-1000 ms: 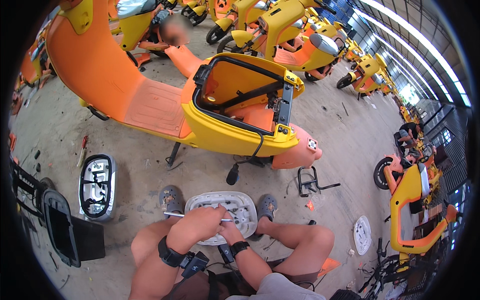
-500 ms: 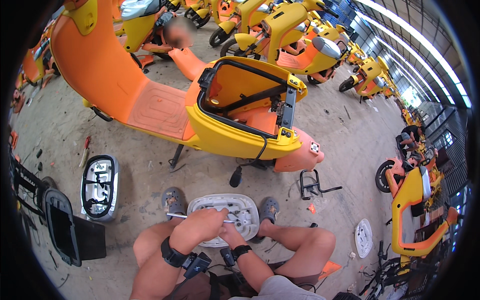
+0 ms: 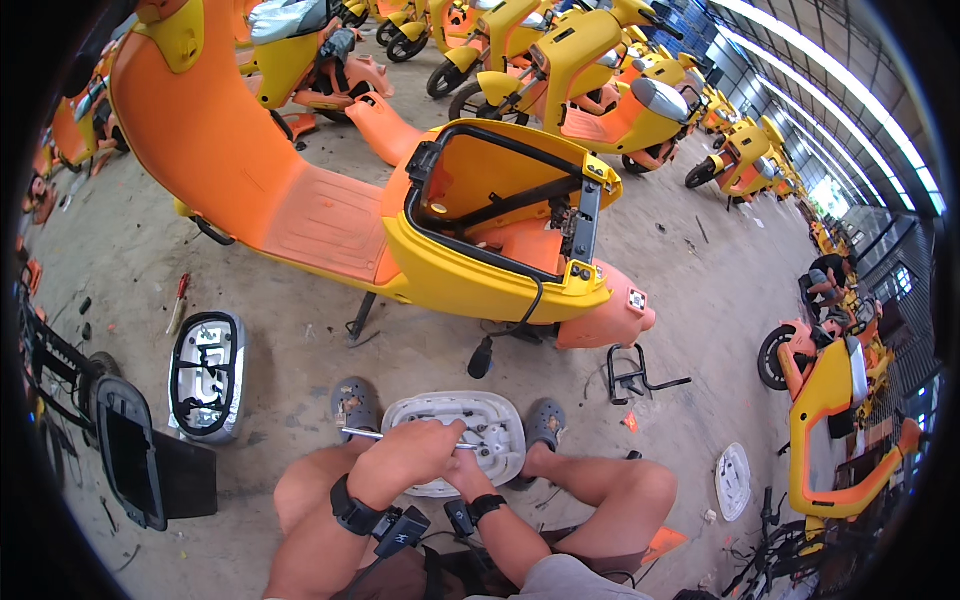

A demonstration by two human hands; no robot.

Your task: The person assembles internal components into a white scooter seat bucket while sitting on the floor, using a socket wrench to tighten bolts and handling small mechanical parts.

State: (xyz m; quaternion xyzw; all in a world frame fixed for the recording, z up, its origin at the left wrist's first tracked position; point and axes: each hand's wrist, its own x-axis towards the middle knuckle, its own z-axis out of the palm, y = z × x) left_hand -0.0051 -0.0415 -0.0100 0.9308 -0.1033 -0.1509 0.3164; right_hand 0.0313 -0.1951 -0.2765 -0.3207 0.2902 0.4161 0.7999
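Observation:
My left hand (image 3: 408, 458) is closed round a slim metal rod (image 3: 362, 433), whose two ends stick out on either side of the fist. Close against it on the right is my right hand (image 3: 466, 474), its fingers curled in; what they grip is hidden from view. Both hands are over the near part of a white oval plastic shell (image 3: 508, 425), which lies on the floor between my feet. Small dark and metal pieces (image 3: 484, 449) show inside the shell, beside the rod's right end.
A yellow and orange scooter body (image 3: 420, 250) with an open seat bay stands ahead. Left are a white-and-black seat part (image 3: 238, 375), a screwdriver (image 3: 181, 290) and a black bin (image 3: 185, 475). Right lie a black metal bracket (image 3: 630, 375) and another white shell (image 3: 733, 482).
The whole view has shifted slightly, so things appear a little farther right and lower. Both hands keep nearly the same place over the shell, with the rod still in the left fist.

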